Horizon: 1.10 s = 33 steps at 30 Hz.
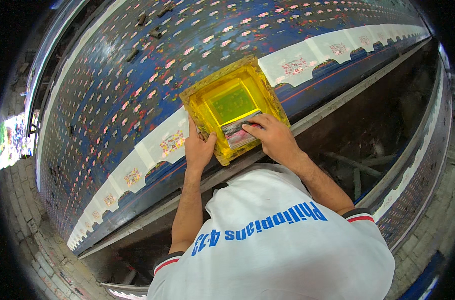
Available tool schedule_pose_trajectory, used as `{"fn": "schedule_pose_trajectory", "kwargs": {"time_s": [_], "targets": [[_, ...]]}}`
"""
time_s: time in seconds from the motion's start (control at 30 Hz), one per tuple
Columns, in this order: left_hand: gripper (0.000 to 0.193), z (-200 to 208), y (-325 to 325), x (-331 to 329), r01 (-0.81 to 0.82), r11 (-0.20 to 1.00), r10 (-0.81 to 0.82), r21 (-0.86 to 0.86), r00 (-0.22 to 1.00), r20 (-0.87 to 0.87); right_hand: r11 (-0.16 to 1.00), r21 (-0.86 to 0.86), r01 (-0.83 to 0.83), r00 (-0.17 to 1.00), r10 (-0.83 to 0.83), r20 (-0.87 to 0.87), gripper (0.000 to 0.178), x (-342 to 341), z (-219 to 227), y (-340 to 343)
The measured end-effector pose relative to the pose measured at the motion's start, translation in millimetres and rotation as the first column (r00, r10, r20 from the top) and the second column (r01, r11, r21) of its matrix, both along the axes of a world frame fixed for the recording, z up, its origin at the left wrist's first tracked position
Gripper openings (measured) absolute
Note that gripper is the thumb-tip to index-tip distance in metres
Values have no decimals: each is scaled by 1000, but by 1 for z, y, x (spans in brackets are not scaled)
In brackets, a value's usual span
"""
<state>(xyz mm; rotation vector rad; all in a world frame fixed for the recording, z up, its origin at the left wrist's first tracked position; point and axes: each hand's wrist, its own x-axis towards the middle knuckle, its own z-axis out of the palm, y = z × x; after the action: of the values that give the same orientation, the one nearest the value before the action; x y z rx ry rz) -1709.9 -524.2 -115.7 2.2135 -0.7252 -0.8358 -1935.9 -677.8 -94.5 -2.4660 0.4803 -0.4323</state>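
A small yellow printing screen frame [203, 93] lies flat on a long blue patterned cloth [112, 90], over its white border band. My left hand [198, 147] grips the frame's near left corner. My right hand [271, 135] presses a flat ink-smeared squeegee [237, 131] down inside the frame at its near edge. Through the yellow mesh a green patch [232, 102] shows.
The cloth covers a long printing table running from lower left to upper right, with white scalloped panels [297, 62] bearing small flower prints along its near edge. A metal rail [337, 102] edges the table. A dark gap [382, 135] and a second cloth-covered table [417, 180] lie to the right. Brick floor is at lower left.
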Motion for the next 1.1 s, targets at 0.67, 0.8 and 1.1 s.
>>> {"fn": "schedule_pose_trajectory", "kwargs": {"time_s": [0.67,0.8,1.1], "targets": [[94,-26,-6,-5,-2,994,8,-112,999,46,993,-69,-96,995,95,-24,49,-8,1,-19],[104,-25,-7,-3,70,995,-62,-70,991,119,994,-80,-72,997,75,28,48,16,-9,-31],[107,-14,-9,2,132,990,-137,41,983,123,996,-37,-76,996,75,-38,39,100,5,-97]]}}
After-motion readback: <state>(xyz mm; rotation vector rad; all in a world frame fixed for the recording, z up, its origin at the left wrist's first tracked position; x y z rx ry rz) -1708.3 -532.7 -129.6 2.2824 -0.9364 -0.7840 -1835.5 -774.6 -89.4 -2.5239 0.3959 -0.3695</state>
